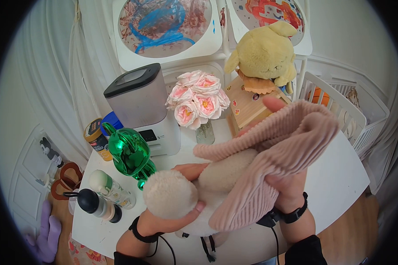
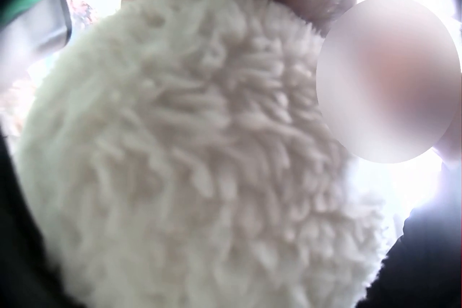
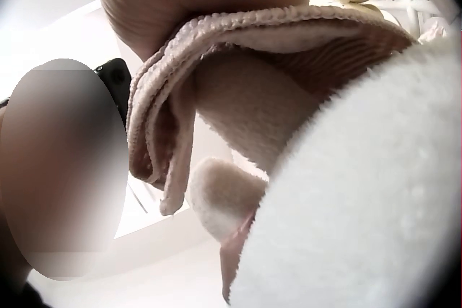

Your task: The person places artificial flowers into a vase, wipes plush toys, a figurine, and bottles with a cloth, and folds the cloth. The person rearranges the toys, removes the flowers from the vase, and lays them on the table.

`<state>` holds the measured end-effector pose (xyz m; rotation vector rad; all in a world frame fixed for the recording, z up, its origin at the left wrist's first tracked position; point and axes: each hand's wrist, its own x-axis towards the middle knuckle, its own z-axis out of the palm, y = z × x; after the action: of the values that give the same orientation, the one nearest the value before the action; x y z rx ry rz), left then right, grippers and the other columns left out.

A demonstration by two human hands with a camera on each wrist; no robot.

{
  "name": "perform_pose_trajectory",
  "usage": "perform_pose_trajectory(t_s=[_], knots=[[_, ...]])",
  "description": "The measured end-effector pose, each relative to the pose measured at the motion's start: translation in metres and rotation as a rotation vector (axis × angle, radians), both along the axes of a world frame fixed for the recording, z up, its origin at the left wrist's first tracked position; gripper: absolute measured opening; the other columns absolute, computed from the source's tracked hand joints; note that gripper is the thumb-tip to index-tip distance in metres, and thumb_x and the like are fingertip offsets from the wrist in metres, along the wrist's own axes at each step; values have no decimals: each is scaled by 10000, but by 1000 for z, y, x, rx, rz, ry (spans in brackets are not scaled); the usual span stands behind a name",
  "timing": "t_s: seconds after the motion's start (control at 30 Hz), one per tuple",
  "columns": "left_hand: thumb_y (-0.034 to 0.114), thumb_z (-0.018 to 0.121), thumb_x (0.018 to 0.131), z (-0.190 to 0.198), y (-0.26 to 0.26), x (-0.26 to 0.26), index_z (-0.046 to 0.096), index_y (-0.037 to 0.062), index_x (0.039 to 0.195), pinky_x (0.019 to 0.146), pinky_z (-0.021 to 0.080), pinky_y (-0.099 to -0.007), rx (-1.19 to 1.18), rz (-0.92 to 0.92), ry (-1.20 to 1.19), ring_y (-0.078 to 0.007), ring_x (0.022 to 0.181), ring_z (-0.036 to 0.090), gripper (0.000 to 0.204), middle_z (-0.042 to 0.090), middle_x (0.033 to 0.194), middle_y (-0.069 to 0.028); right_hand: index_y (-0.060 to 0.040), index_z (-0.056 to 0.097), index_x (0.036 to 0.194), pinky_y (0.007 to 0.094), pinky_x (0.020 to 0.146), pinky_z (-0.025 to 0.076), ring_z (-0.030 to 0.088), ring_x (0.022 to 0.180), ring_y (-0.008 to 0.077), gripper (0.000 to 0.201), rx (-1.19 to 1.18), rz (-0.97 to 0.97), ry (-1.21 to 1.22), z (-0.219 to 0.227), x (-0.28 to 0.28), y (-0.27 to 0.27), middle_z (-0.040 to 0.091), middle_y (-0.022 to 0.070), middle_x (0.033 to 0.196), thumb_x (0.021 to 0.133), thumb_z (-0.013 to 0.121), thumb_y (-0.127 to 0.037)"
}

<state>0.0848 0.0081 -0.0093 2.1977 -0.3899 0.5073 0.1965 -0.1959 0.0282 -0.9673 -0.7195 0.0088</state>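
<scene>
A cream plush toy (image 1: 212, 203) is held over the near side of the table. My left hand (image 1: 159, 221) grips it around its round fluffy end (image 1: 171, 194), thumb on the near side and fingers behind. That fluffy surface (image 2: 195, 149) fills most of the left wrist view. My right hand (image 1: 291, 190) holds a pink ribbed cloth garment (image 1: 292, 145) that partly covers the toy; some fingers show beyond its far edge. In the right wrist view the garment's edge (image 3: 267, 15) hangs open around a cream plush limb (image 3: 245, 106).
On the white table (image 1: 336, 176) stand a shiny green figure (image 1: 129, 152), two bottles (image 1: 112, 190), a grey-white appliance (image 1: 139, 99), a tin (image 1: 98, 140) and pink flowers (image 1: 199, 99) in a glass vase. A yellow plush (image 1: 265, 53) sits on a wooden box (image 1: 247, 104).
</scene>
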Motion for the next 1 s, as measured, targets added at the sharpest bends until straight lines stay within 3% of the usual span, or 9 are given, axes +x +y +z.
perform_pose_trajectory(t_s=[0.03,0.13,0.17,0.27,0.37,0.43,0.53,0.8,1.0], knots=[[145,736,792,-1,2,1,543,27,1359,1046,418,-433,-1,1,1,-327,1205,558,610,602,1276,-153,6,292,1512,409,1016,519,591,1221,238,1003,108,134,26,4,1,-3,440,146,1482,744,883,-249],[135,734,830,-6,9,4,524,8,1382,1020,441,-403,-185,-42,-14,-268,1180,583,604,619,1258,-132,27,282,1491,503,1004,557,632,1156,321,1036,73,-172,-35,6,14,-3,542,213,1303,756,730,-549],[137,731,852,-10,10,3,514,-4,1387,1014,446,-392,-348,44,25,-243,1172,586,594,618,1264,-121,37,278,1499,490,1058,510,589,1222,316,1028,38,-218,-71,5,18,-10,485,235,1388,795,678,-597],[184,701,924,-11,15,8,495,-28,1397,1009,461,-365,-531,127,52,-199,1182,579,558,602,1305,-105,31,340,1476,364,987,518,583,1187,210,890,228,-160,-83,0,21,-12,506,145,1386,831,779,-398],[206,643,964,-8,12,12,493,-23,1400,1022,456,-358,-743,117,101,-201,1191,580,515,606,1305,-111,42,313,1488,396,1013,486,569,1228,264,842,-220,106,-14,-6,4,-12,533,173,1345,872,761,-317],[199,604,980,-9,8,12,518,-19,1379,1008,469,-356,-730,106,39,-200,1177,597,463,620,1294,-108,66,264,1509,458,1075,416,494,1304,343,921,-507,-7,-584,-19,7,19,476,243,1383,861,763,-358],[148,601,961,-25,16,8,562,-25,1328,980,488,-359,-566,176,-30,-202,1131,629,407,647,1259,-105,95,223,1517,486,1091,367,424,1337,415,982,-664,-165,-640,-48,-12,51,417,296,1407,854,759,-392],[76,636,899,-14,10,15,607,-36,1215,906,500,-341,-513,275,-25,-193,1023,653,337,677,1153,-97,67,431,1409,433,974,472,625,1089,372,634,-401,53,-252,-72,14,65,612,247,1177,957,658,-316],[69,663,880,-18,11,16,582,-22,1204,895,480,-328,-555,320,-30,-180,1004,617,346,648,1116,-72,51,577,1242,314,853,523,676,965,179,427,-283,240,102,-81,28,68,707,112,1082,1053,539,-329]])
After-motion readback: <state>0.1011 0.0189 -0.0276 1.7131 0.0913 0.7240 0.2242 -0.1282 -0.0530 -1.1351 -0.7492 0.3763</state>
